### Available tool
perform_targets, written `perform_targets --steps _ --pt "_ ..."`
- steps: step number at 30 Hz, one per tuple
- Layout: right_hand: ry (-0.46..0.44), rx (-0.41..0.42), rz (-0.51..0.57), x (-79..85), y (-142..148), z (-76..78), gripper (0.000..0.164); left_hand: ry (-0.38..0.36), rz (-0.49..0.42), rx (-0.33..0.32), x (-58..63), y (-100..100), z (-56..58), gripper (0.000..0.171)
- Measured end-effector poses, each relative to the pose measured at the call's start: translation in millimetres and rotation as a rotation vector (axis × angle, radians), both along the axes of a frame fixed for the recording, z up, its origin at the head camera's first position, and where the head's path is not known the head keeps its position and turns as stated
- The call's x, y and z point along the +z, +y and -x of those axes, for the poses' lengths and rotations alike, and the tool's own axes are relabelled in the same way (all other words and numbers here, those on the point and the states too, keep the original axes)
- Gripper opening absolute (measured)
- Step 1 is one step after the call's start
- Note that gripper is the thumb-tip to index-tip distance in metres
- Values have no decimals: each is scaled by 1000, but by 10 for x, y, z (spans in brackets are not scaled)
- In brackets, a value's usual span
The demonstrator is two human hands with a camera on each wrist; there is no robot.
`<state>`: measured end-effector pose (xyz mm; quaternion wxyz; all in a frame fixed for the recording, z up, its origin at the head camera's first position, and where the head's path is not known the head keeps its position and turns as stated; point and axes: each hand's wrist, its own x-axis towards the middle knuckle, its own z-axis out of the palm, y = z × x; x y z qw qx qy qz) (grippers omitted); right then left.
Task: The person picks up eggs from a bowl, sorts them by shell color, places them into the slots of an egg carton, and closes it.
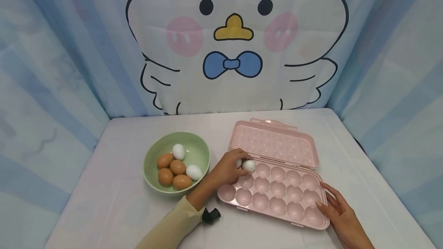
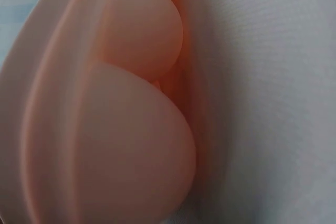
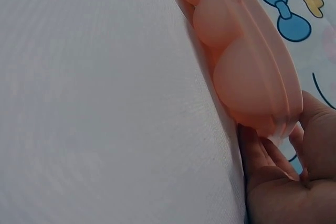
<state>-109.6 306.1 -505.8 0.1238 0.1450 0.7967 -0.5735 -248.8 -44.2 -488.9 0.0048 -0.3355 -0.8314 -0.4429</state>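
A pink plastic egg box (image 1: 277, 214) lies unfolded, its dimpled lid (image 1: 273, 137) tipped back behind the cups. Over the far left cups, my left hand (image 1: 225, 168) pinches a white egg (image 1: 248, 166) between thumb and fingers. More white (image 1: 238, 163) shows between those fingers; it seems to be a second egg, mostly hidden. At the box's right end my right hand (image 1: 342, 216) grips the edge, thumb on the rim. In the right wrist view, that hand's fingers (image 3: 257, 153) reach under the box's end. The left wrist view has only the cups' rounded undersides (image 2: 131, 145).
Left of the box stands a green bowl (image 1: 152, 151) with several brown eggs (image 1: 178, 167) and two white eggs (image 1: 194, 172). A black device (image 1: 211, 216) sits at my left wrist. Printed curtains (image 1: 52, 87) border the white table (image 1: 117, 187).
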Motion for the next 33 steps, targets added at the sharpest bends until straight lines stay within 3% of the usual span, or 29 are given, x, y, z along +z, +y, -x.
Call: perform_targets --steps 19,27,33 --pt "19 -9 30 -1 -19 -11 85 6 46 2 34 7 -12 39" --pt "-32 -11 9 9 -16 15 90 34 39 -2 23 -7 -13 42" --pt "3 -8 33 -9 -10 5 87 88 9 -1 80 -29 -55 42"
